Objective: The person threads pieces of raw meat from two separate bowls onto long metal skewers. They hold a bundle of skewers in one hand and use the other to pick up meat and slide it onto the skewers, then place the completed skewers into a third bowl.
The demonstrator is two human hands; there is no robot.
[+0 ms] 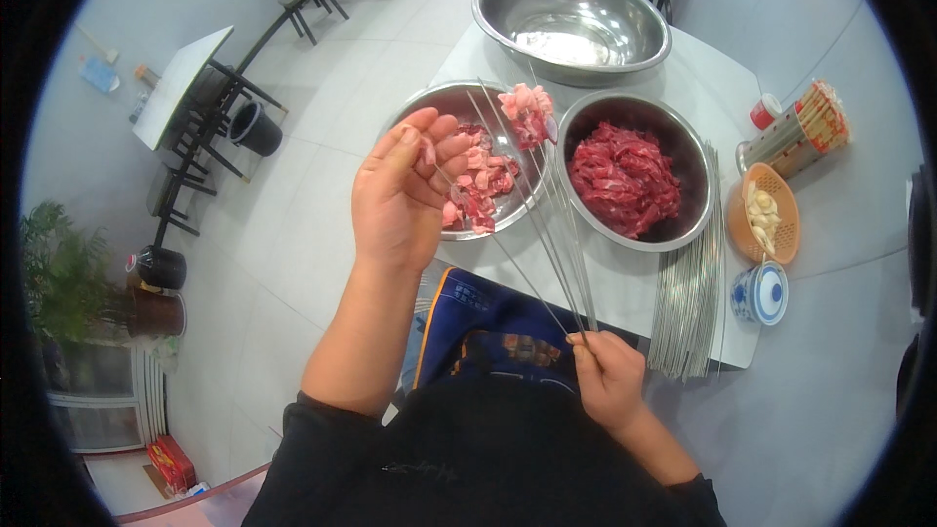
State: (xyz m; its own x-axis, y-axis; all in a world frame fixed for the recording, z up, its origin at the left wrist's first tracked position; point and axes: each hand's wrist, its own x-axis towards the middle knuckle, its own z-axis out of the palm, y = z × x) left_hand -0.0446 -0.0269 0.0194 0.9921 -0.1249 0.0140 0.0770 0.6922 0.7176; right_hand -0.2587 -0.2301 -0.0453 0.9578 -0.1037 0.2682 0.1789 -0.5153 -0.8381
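Observation:
My right hand (607, 377) is closed round the lower ends of several long metal skewers (550, 252), which fan upward over the table. Chunks of pink and red meat (530, 116) are bunched near the far ends of some of them. My left hand (402, 187) is raised palm up, its thumb and fingers pinching a small pale piece of meat (426, 151) by the tip of one skewer. Under it, a steel bowl (388, 113) holds cut meat pieces (479, 179). Beside that, another steel bowl (635, 243) contains dark red meat strips (626, 179).
A large steel basin (571, 22) stands at the table's far end. Along the right lie a bundle of metal skewers (687, 307), an orange basket (787, 234) with garlic, a blue-and-white lidded jar (760, 293) and a perforated metal holder (779, 139) of sticks. A white wall borders that side.

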